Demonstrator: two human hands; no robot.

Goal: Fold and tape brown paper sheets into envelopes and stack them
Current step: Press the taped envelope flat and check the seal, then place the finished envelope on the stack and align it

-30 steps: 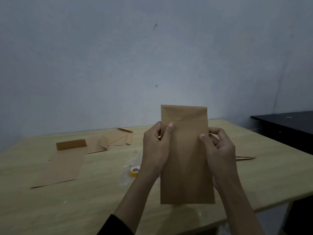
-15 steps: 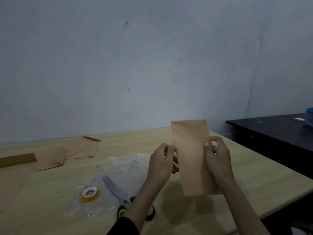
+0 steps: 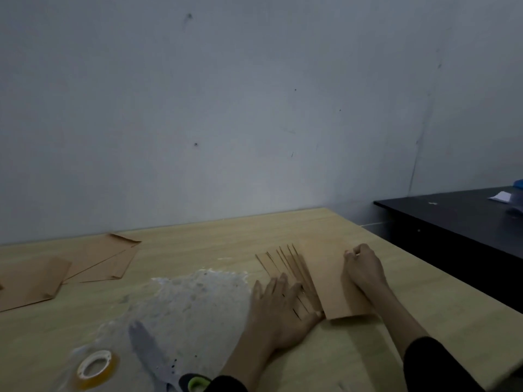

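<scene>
Envelope [image 3: 331, 284] | atop fanned stack [image 3: 294, 264] on table [image 3: 198, 244] | left hand [image 3: 280, 306] flat on stack, fingers straight | right hand [image 3: 365, 271] curled at envelope's right edge, grip unclear | likely light, thin, slippery: pinch an edge

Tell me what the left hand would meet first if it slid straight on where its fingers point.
Probably the fanned edges of the stacked brown paper envelopes, just ahead of the flat left hand; beyond them the light wooden table looks free up to the grey wall.
</scene>
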